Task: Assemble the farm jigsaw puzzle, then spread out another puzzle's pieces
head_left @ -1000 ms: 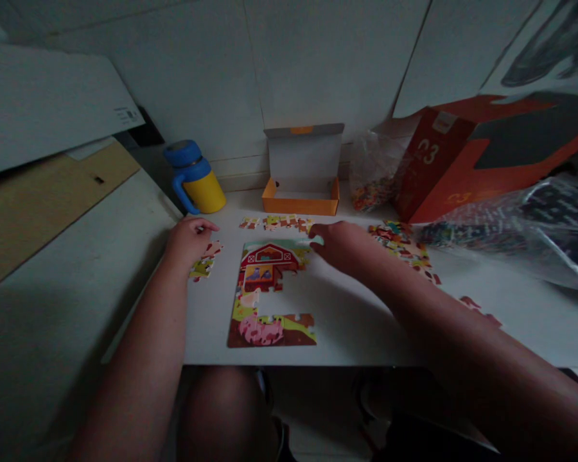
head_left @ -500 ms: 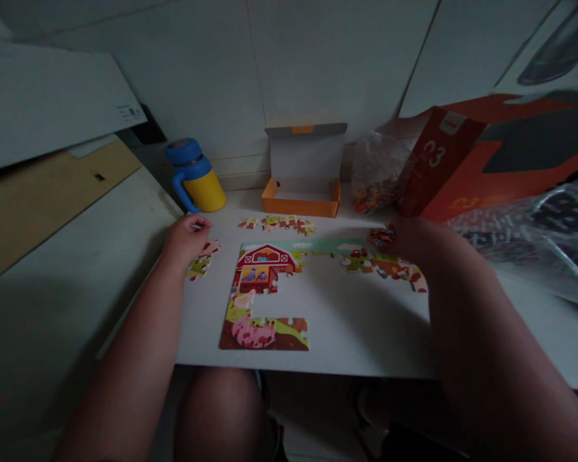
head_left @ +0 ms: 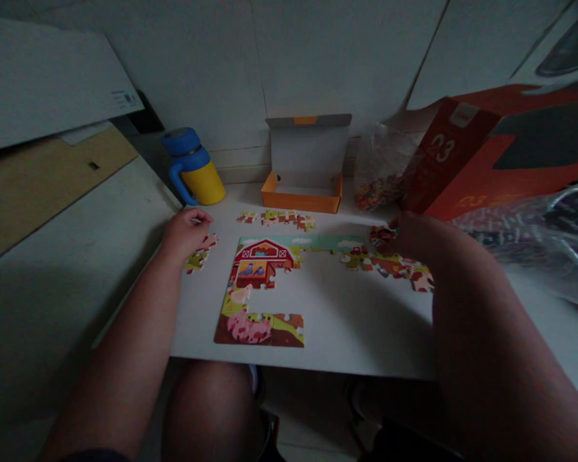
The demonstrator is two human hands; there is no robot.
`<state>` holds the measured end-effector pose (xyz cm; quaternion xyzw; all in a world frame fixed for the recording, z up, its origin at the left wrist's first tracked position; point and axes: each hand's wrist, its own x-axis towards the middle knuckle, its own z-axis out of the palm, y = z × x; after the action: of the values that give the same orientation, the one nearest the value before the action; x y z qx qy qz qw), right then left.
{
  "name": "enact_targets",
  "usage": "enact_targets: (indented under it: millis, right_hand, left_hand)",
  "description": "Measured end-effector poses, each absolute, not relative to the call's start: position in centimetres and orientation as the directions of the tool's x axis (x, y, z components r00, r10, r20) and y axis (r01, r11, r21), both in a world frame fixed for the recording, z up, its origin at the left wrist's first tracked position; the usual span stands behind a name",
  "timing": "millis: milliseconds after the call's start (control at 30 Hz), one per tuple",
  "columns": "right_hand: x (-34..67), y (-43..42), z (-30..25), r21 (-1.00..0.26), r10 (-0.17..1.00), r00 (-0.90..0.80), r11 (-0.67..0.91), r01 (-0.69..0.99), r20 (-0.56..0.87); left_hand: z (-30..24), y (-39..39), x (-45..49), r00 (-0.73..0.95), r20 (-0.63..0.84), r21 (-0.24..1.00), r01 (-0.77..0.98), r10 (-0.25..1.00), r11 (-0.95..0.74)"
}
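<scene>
A partly assembled farm jigsaw puzzle (head_left: pixel 253 273) lies on the white table, showing a red barn at its upper left and a pink pig at the bottom. At the left, my left hand (head_left: pixel 187 232) rests with curled fingers beside loose pieces (head_left: pixel 198 258); whether anything is between its fingers I cannot make out. On the right, my right hand (head_left: pixel 414 236) has its fingertips closed at a dark red puzzle piece (head_left: pixel 381 235); the wrist hides most of its fingers. Below that hand spread more loose pieces (head_left: pixel 397 268). Another row of pieces (head_left: pixel 284 219) lies behind the puzzle.
An open orange box (head_left: pixel 301 203) stands at the back, with a blue and yellow flask (head_left: pixel 200 173) to its left. Right of it sit a clear bag of pieces (head_left: pixel 380 176), a large red box (head_left: pixel 467 160) and plastic wrap (head_left: pixel 534 237). Cardboard (head_left: pixel 52 173) leans in from the left.
The view has shifted slightly. Both hands stay in nearly the same places, the right still at the pieces on the right, where a brown and white piece now shows more fully.
</scene>
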<state>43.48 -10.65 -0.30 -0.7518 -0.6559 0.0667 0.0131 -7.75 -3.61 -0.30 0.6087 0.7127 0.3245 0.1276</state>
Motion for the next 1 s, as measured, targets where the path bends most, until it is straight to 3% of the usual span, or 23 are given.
enact_targets:
  millis: [133,233,333,433,500,667,867,1000]
  right_hand:
    - [42.9,-11.0,1.2,-0.127,0.985,0.1,-0.118,0.985,-0.144]
    - [41.9,-11.2,2.4,-0.19,0.997,0.049,-0.06,0.98,-0.064]
    - [39.5,-11.7,3.1,-0.422,0.996,-0.07,0.089,0.902,0.059]
    - [35.6,-12.8,3.3,-0.699,0.985,-0.157,0.162,0.696,0.073]
    - [32.8,-13.7,3.0,-0.783,0.971,-0.233,0.181,0.595,0.047]
    - [28.4,-15.3,2.1,-0.756,0.912,-0.409,0.286,0.589,0.027]
    - [27.2,-15.4,1.0,-0.774,0.904,-0.427,0.249,0.582,-0.03]
    - [27.0,-15.2,0.3,-0.738,0.895,-0.445,0.313,0.598,0.019]
  left_hand:
    - [-0.6,-3.3,-8.0,-0.213,0.24,0.596,0.803,0.947,0.029]
    - [-0.4,-3.5,-7.7,-0.224,0.225,0.6,0.799,0.948,0.046]
    - [-0.4,-3.6,-7.6,-0.243,0.201,0.604,0.793,0.949,0.075]
    - [-0.5,-3.5,-7.6,-0.232,0.207,0.596,0.8,0.95,0.066]
    - [-0.6,-3.4,-7.7,-0.215,0.219,0.585,0.809,0.952,0.049]
    - [-0.5,-3.6,-7.3,-0.208,0.207,0.578,0.814,0.956,0.052]
    - [0.4,-4.3,-6.3,-0.221,0.176,0.578,0.812,0.959,0.081]
    - [0.8,-4.8,-5.7,-0.23,0.155,0.603,0.792,0.961,0.092]
